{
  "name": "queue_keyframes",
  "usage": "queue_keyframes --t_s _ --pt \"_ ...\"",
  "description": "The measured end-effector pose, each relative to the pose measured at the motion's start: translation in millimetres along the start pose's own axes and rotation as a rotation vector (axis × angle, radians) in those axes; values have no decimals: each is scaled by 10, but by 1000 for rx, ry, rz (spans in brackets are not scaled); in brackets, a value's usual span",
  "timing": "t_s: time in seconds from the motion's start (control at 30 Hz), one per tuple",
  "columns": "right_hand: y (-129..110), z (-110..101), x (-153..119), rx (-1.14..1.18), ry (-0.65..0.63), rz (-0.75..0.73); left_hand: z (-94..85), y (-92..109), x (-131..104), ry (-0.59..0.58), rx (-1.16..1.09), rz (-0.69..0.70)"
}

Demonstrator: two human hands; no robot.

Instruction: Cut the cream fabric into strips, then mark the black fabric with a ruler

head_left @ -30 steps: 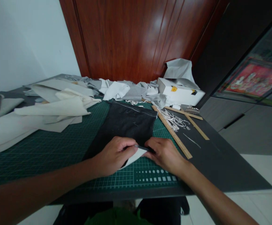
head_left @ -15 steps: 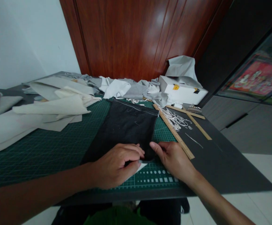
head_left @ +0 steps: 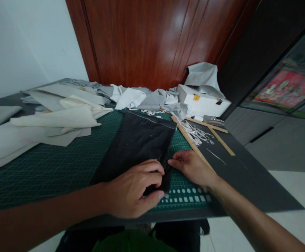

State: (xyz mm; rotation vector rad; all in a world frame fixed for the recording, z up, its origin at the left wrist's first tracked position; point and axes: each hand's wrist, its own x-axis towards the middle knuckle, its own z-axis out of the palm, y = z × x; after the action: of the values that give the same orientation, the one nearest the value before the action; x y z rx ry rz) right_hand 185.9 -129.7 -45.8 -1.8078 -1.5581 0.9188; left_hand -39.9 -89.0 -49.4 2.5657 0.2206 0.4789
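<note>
A black fabric piece (head_left: 144,134) lies on a green cutting mat (head_left: 105,133), with a pale strip along its far edge. Across its near right part rests my left hand (head_left: 139,187), fingers bent and apart from the thumb, pressing on the cloth. The thumb is by the near right corner, where a bit of white shows. At the right edge of the fabric, my right hand (head_left: 187,164) pinches the cloth between thumb and forefinger. My left hand and forearm hide part of the near edge.
Cream and grey cloth pieces (head_left: 55,117) are heaped on the left, with more cloth (head_left: 131,98) along the back. Right of the fabric lie wooden rulers (head_left: 191,140) and white cords (head_left: 194,131). A white box (head_left: 202,101) stands at the back right.
The near right corner of the fabric, folded up before, now lies flatter toward me. My left thumb has moved apart from the fingers. My right hand has shifted slightly away along the edge.
</note>
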Motion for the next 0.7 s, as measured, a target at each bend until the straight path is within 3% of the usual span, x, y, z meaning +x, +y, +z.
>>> queue_keyframes --t_s 0.13,0.3,0.47,0.57,0.7 --pt "3 -33 228 -118 130 -40 -56 -100 102 -58 18 -25" --pt "11 -8 532 -142 226 -70 -155 -370 238 -89 46 -25" --pt "-2 104 601 -85 264 -124 -213 -562 229 -29 72 -19" --pt "-17 185 467 1 220 -125 -205 -565 188 -7 115 -57" --pt "3 238 246 122 33 -109 -143 -537 183 32 205 -96"
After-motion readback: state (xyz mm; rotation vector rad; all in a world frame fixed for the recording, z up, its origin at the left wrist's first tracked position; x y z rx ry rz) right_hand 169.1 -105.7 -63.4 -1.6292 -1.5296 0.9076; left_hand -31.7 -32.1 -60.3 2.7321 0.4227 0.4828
